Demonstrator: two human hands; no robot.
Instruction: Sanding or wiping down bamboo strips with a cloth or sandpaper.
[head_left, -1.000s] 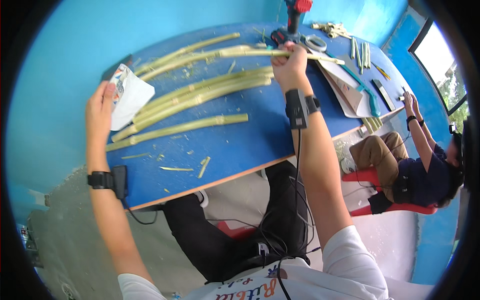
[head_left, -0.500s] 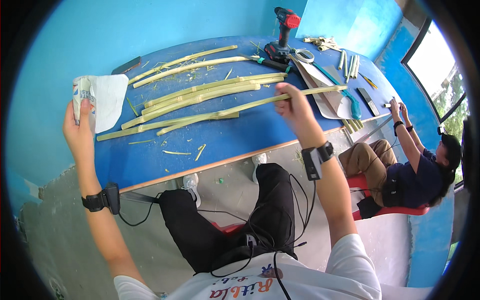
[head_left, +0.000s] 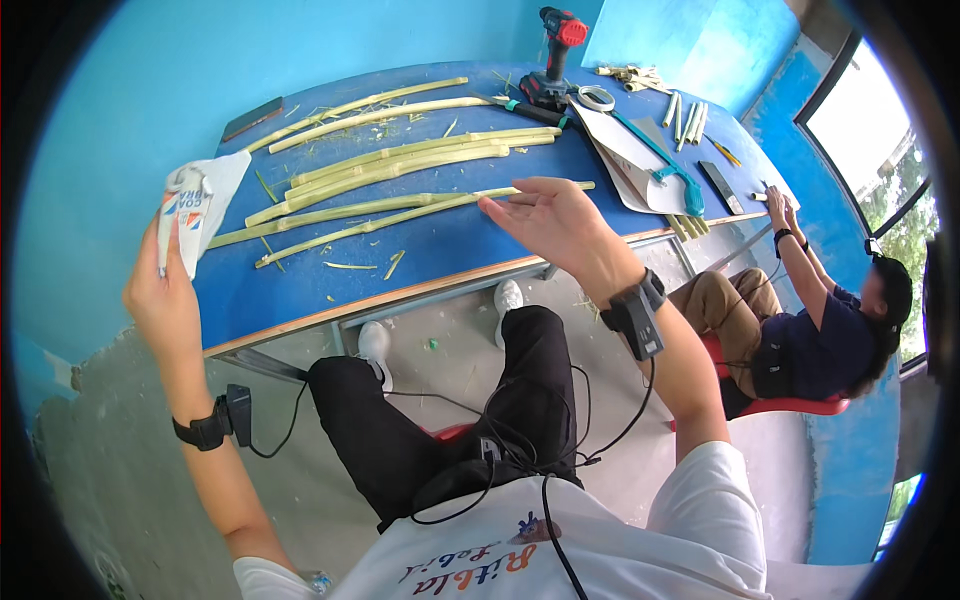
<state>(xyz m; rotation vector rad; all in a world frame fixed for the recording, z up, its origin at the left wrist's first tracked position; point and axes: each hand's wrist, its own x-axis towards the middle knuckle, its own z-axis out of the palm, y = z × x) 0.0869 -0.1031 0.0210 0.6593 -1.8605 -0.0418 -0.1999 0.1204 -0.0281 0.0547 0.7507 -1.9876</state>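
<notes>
Pale green stalks (head_left: 400, 165) lie lengthwise across the blue counter (head_left: 450, 250). One long stalk (head_left: 400, 215) runs from the counter's near-left part to the right hand (head_left: 550, 222), which is spread, palm up, fingertips touching it. Off the counter's left end, the left hand (head_left: 165, 300) pinches a folded white cloth (head_left: 195, 205), raised.

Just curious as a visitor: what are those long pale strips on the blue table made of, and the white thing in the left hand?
Long pale strips: probably split bamboo or cane; yellow-green, fibrous, shavings around. White thing: looks like creased paper or thin plastic wrapping, matte.
</notes>
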